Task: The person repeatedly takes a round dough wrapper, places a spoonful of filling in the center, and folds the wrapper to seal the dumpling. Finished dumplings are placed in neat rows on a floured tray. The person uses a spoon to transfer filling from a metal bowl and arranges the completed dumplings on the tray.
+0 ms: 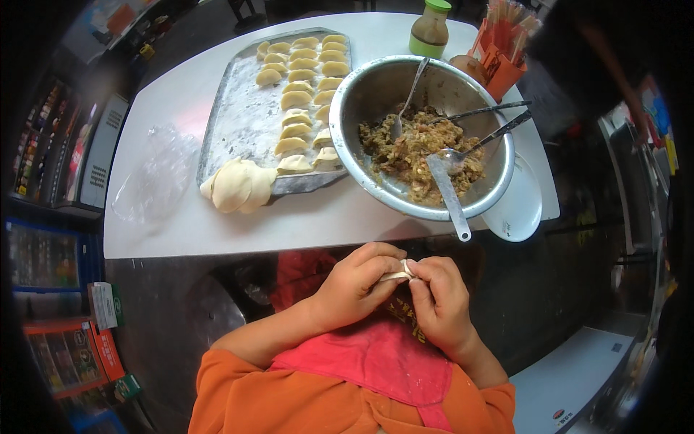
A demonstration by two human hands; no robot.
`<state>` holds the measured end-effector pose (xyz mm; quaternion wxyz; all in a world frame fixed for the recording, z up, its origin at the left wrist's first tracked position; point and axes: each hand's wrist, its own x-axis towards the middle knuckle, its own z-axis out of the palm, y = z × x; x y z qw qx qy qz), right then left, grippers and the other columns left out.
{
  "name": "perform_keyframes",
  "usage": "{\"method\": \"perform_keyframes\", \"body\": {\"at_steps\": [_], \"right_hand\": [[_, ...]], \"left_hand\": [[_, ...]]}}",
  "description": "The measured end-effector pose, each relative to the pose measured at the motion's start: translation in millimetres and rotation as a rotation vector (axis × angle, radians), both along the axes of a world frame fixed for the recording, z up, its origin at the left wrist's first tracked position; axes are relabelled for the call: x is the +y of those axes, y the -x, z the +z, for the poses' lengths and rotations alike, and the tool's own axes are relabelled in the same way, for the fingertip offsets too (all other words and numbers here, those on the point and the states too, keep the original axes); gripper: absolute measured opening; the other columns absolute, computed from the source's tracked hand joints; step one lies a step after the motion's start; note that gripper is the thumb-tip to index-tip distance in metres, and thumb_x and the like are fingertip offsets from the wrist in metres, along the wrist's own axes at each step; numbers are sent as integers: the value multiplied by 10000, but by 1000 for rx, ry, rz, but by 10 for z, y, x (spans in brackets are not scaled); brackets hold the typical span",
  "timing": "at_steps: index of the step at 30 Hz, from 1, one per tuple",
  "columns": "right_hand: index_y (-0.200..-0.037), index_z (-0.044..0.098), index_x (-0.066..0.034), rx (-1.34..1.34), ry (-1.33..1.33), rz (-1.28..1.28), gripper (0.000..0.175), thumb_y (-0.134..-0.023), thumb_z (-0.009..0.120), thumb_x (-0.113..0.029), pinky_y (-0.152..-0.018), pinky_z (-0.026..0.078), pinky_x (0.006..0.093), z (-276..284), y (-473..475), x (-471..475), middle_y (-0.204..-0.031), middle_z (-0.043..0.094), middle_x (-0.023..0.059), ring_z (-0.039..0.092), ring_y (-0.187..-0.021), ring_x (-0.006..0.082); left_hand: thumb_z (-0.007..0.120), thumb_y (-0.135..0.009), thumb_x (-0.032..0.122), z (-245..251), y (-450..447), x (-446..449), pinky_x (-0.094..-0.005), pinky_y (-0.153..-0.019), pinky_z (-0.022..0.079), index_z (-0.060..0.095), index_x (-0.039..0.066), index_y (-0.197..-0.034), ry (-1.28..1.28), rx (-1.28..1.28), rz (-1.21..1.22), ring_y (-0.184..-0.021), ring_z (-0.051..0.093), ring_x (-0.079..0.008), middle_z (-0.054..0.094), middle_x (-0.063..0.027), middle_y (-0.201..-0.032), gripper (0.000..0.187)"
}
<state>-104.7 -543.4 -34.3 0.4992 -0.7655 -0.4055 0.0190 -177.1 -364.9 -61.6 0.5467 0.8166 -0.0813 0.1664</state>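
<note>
My left hand (360, 285) and my right hand (442, 298) meet in front of my red apron, just off the table's near edge. Between their fingertips both pinch a folded dumpling wrapper (398, 273); its inside is hidden. Beyond them stands a large steel bowl (339, 135) of chopped filling (423, 146), with metal spoons, a chopstick-like dark handle and a flat metal spatula (449, 198) in it. To its left lies a floured tray (238, 125) with rows of folded dumplings (295, 99). A stack of round dough wrappers (238, 187) rests at the tray's near left corner.
A crumpled clear plastic bag (154, 173) lies on the white table (217, 238), left of the tray. A white oval plate (523, 206) sits partly under the bowl. Behind are a green-lidded jar (429, 30) and an orange chopstick holder (499, 68). A person's arm shows at upper right.
</note>
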Motion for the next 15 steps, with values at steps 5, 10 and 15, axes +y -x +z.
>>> {"method": "perform_keyframes", "body": {"at_steps": [5, 10, 15], "right_hand": [[-1115, 631, -16, -218, 21, -49, 297, -833, 713, 31, -735, 512, 404, -98, -16, 17, -988, 614, 154, 603, -843, 343], [-1101, 636, -17, -304, 16, -38, 300, -818, 716, 42, -700, 497, 402, -178, -36, 19, -952, 597, 139, 588, -797, 325], [-1110, 625, -23, -260, 23, -28, 311, -819, 718, 31, -684, 489, 407, -97, -41, 80, -920, 589, 134, 580, -782, 325]], "left_hand": [[673, -905, -42, -7, -2, -6, -309, -872, 538, 618, -6, -1114, 9, 36, -24, -1035, 659, -222, 623, -163, -1232, 220], [640, -927, -40, -57, 69, -34, -296, -898, 530, 546, 1, -1189, 335, 316, -30, -1068, 620, -145, 628, -124, -1223, 282], [643, -924, -26, 10, 59, 43, -301, -902, 531, 546, 9, -1206, 195, 328, -47, -1059, 634, -161, 635, -115, -1174, 301]]}}
